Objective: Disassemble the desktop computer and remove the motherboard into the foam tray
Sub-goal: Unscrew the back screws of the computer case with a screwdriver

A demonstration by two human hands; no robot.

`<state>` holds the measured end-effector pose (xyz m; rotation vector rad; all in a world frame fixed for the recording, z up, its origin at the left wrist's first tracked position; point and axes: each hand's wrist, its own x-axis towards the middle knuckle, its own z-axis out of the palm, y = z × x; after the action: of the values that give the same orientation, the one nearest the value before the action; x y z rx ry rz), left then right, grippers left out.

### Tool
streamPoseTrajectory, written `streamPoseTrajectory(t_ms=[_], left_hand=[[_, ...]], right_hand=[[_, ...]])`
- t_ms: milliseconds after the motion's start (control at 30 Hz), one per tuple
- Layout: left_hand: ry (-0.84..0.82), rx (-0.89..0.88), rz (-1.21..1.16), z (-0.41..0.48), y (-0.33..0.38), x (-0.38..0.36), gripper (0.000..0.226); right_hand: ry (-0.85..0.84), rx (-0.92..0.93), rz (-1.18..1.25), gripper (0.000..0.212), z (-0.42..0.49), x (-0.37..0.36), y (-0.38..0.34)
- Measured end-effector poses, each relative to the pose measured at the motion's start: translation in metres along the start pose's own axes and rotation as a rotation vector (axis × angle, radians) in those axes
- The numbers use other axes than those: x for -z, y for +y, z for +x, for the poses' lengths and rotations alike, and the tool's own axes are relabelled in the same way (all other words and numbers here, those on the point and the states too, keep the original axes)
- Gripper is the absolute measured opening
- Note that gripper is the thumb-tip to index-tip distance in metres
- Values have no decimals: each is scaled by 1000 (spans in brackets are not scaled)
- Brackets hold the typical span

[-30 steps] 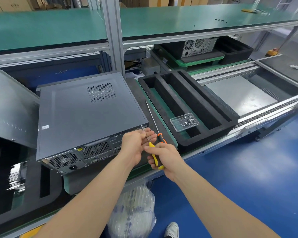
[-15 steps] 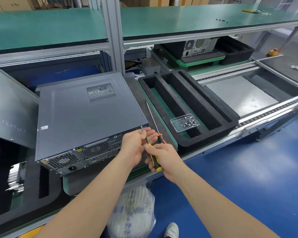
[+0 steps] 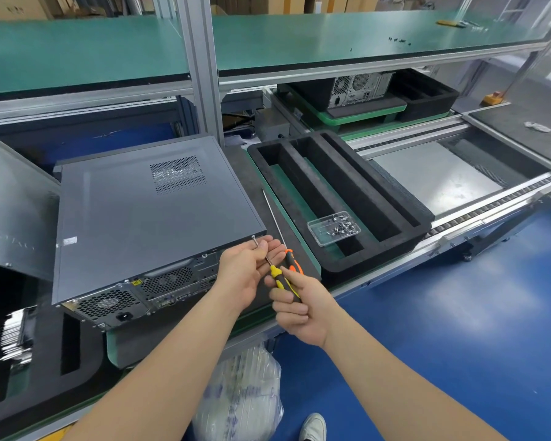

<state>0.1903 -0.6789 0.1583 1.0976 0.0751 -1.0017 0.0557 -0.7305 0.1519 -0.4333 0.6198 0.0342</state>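
Observation:
A grey desktop computer lies on its side, rear panel with fan grilles facing me. My right hand grips the yellow-and-black screwdriver by its handle. Its tip sits at a screw on the case's rear right corner. My left hand holds the screwdriver's shaft between thumb and fingers, just beside that corner. A black foam tray with long slots lies to the right of the computer.
A second screwdriver with an orange handle and long shaft lies between case and tray. A clear dish of screws sits in the tray. A grey side panel leans at left. Another computer stands behind.
My right hand has turned slightly on the handle. The screwdriver stays on the same corner screw, and my left hand keeps steadying the shaft.

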Motion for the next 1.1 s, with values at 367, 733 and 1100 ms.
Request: streamPoseTrajectory(t_ms=[367, 733, 1100], left_hand=[[-62, -13, -22, 3, -2, 8, 22], [-45, 16, 10, 3, 0, 8, 23], [48, 66, -107, 5, 2, 18, 19]], right_hand=[[716, 815, -1680, 18, 8, -10, 8], [317, 132, -431, 53, 7, -12, -5], [709, 597, -1048, 41, 23, -12, 12]])
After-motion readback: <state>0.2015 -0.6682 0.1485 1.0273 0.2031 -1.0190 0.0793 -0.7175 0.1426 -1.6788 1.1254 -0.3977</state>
